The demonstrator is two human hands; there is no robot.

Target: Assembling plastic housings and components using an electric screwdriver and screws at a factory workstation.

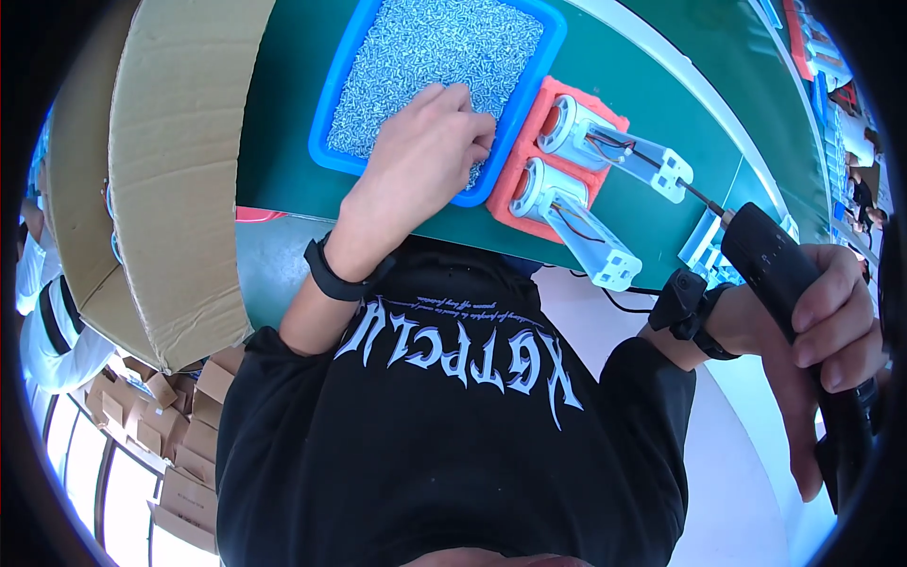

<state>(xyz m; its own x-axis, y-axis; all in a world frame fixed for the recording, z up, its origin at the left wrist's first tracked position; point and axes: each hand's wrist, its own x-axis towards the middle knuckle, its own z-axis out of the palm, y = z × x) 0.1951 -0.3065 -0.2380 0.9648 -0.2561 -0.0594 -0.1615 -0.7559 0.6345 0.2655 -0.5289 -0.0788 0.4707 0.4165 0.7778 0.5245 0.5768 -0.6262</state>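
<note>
A blue tray [333, 104] holds a heap of small silvery screws [430, 47]. My left hand [430, 146] is over its near right part, fingers curled together among the screws; whatever they pinch is hidden. My right hand [836, 326] grips a black electric screwdriver [770, 255] by its body. Its thin bit points left, the tip at the end of a white plastic bracket on the farther motor-like unit [605, 142]. Nearer me lies a second such unit [576, 222], also with coloured wires. Both rest in a red-orange foam holder [505, 194] beside the tray.
The green worktop [675, 113] curves away behind the units, with a pale edge rail. A large open cardboard box [179, 180] stands at the left. Cardboard cartons [189, 472] are piled at the lower left. Other people [57, 340] are at the far left and far right.
</note>
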